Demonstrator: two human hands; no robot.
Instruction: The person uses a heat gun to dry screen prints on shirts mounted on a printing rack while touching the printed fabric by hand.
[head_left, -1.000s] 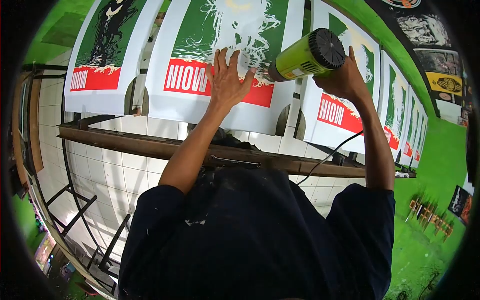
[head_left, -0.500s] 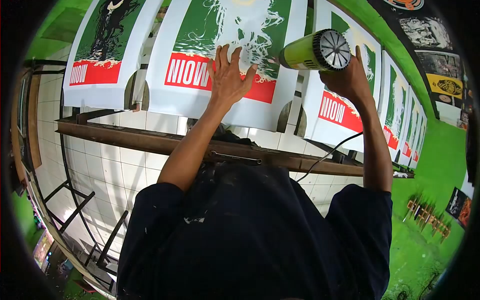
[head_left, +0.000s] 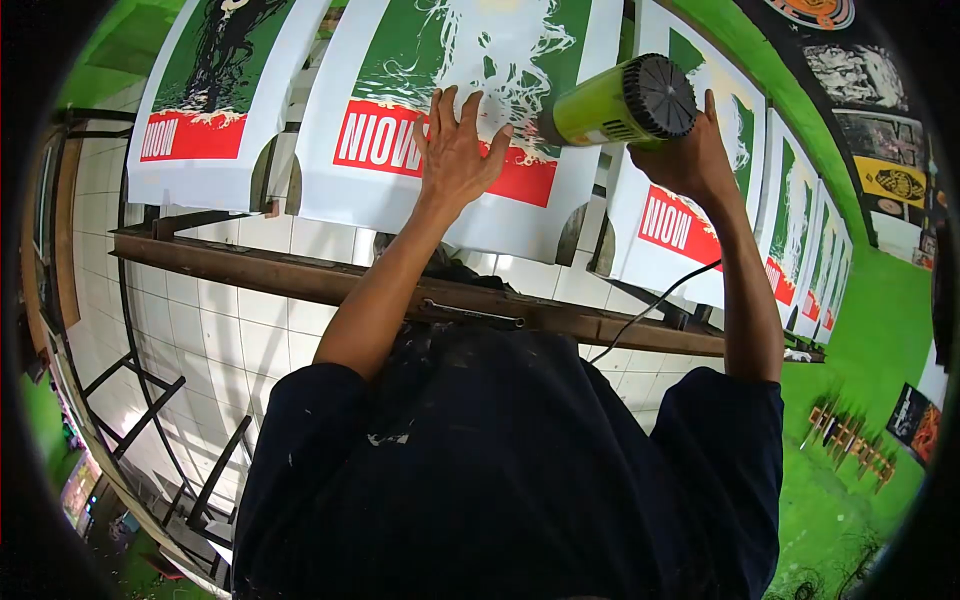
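Gripping heat gun (head_left: 605, 108) in right hand (head_left: 688, 155), across right edge of middle cloth (head_left: 500, 217), aiming at print (head_left: 490, 50). Holding left hand (head_left: 459, 150) spread over red band (head_left: 530, 182); cannot tell if touching. Already printed green, red and white, without black figure (head_left: 222, 65) of leftmost cloth (head_left: 185, 185).

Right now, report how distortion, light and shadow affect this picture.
Head view: fisheye distortion bows the metal beam slightly, inside a black border; head view: white tiles are bright, crossed by soft shadows; head view: the right hand looks darker than the left hand, the dark shirt shows little detail.
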